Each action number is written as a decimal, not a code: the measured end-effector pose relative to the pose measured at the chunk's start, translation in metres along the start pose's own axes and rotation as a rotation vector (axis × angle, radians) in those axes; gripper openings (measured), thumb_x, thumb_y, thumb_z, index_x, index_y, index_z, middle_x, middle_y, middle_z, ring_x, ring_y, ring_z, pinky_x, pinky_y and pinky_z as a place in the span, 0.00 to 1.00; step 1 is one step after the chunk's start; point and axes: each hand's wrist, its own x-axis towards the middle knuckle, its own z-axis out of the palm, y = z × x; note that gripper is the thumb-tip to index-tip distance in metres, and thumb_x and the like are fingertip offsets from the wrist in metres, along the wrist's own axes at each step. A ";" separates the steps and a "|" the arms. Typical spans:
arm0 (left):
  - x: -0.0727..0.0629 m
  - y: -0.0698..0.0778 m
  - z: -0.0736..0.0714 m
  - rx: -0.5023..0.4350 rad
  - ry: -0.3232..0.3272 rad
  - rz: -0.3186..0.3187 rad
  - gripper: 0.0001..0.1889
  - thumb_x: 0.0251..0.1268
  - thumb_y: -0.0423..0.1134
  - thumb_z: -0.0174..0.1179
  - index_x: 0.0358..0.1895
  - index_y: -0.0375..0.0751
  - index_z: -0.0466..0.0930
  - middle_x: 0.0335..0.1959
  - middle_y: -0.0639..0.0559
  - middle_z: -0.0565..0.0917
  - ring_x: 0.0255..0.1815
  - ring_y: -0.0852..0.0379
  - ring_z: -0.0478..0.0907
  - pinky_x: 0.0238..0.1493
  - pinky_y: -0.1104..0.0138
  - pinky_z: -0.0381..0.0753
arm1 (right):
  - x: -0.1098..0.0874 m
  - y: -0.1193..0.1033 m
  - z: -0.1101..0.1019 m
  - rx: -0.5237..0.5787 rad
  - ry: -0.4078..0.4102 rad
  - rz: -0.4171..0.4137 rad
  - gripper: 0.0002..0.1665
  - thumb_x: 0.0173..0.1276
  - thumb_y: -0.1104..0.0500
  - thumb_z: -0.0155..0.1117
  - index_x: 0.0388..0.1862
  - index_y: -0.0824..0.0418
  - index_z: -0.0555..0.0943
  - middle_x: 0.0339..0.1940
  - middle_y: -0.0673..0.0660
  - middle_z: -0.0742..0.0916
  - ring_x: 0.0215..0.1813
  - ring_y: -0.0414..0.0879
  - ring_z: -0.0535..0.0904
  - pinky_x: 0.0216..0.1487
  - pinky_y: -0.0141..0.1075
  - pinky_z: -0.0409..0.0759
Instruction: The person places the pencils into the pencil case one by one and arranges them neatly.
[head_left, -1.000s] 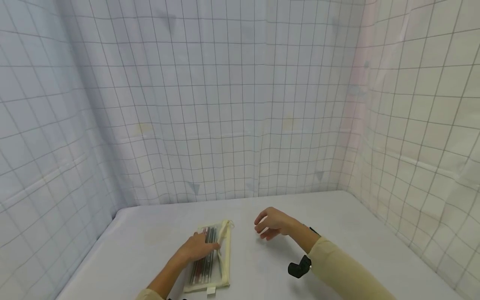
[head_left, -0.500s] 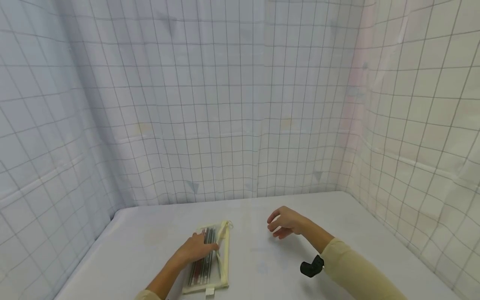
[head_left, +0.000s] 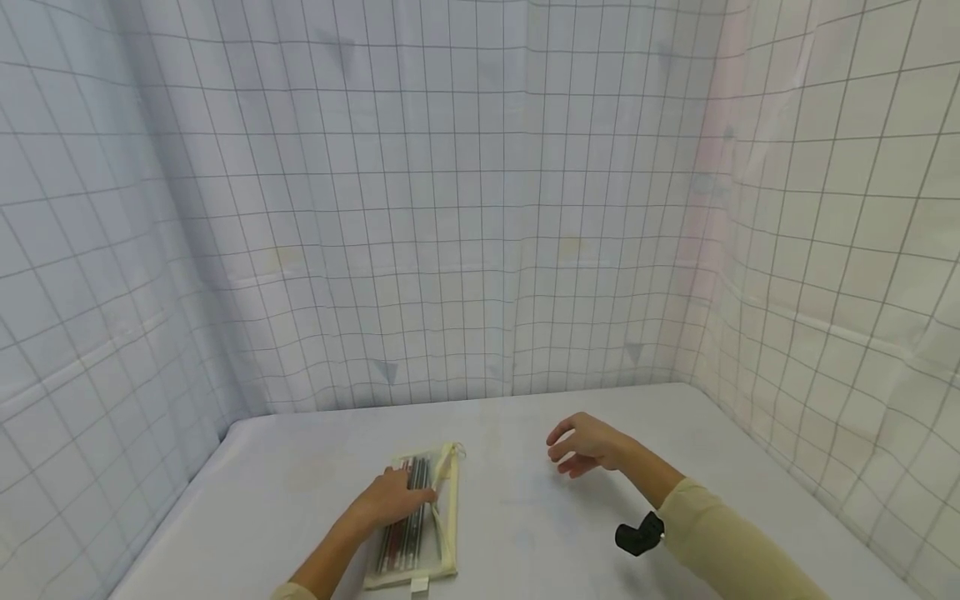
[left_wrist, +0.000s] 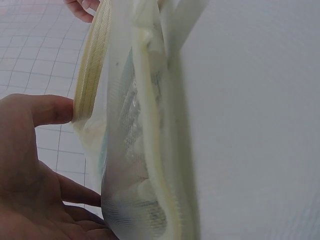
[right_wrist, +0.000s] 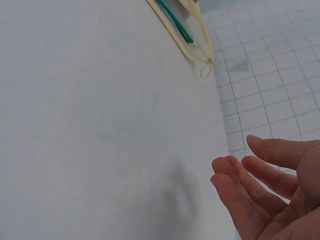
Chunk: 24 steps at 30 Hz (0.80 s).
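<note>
A clear pencil case (head_left: 450,533) with cream edging and a zip lies on the white table, several pencils or pens (head_left: 405,533) inside it. My left hand (head_left: 393,498) is on top of the case and grips its upper side. In the left wrist view the thumb (left_wrist: 52,109) touches the cream zip band (left_wrist: 92,65), while the other fingers (left_wrist: 77,192) meet the clear film. The zip side gapes. To the right of the case, my right hand (head_left: 588,443) hovers over the table with loosely bent fingers, holding nothing; a teal item (right_wrist: 175,21) shows in the case beyond it.
A white table (head_left: 510,533) spreads under both hands. White grid-patterned curtains (head_left: 480,208) hang behind it and along both sides. A black device (head_left: 639,534) is at the right wrist.
My right hand has moved to the right, away from the pencil case, its fingers still loosely bent. The left hand stays on the case.
</note>
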 end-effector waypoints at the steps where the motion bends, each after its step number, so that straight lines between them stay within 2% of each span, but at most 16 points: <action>1: 0.000 0.000 0.000 -0.002 -0.001 0.001 0.44 0.62 0.55 0.63 0.62 0.11 0.70 0.66 0.11 0.64 0.68 0.16 0.63 0.66 0.32 0.65 | -0.001 0.001 -0.002 -0.005 0.004 0.004 0.20 0.69 0.67 0.70 0.58 0.72 0.81 0.39 0.61 0.88 0.34 0.52 0.88 0.34 0.41 0.88; 10: -0.001 0.004 -0.001 0.026 0.008 -0.018 0.45 0.59 0.55 0.63 0.64 0.12 0.69 0.65 0.13 0.67 0.68 0.18 0.64 0.67 0.34 0.65 | -0.008 0.014 -0.027 -0.033 0.030 0.011 0.22 0.69 0.66 0.70 0.60 0.73 0.79 0.41 0.62 0.88 0.37 0.54 0.89 0.36 0.42 0.88; 19: -0.003 0.005 -0.003 0.011 0.006 -0.006 0.44 0.60 0.55 0.63 0.63 0.12 0.69 0.65 0.13 0.66 0.68 0.18 0.64 0.66 0.34 0.65 | -0.015 0.024 -0.051 -0.038 0.053 0.014 0.24 0.70 0.65 0.70 0.61 0.75 0.78 0.43 0.64 0.88 0.31 0.49 0.88 0.33 0.40 0.87; 24: -0.004 0.005 -0.003 0.012 0.005 -0.001 0.44 0.60 0.55 0.63 0.63 0.11 0.69 0.65 0.13 0.66 0.68 0.17 0.64 0.66 0.33 0.65 | -0.020 0.029 -0.059 -0.010 0.062 0.043 0.24 0.70 0.66 0.69 0.61 0.75 0.78 0.43 0.65 0.87 0.29 0.48 0.86 0.33 0.40 0.87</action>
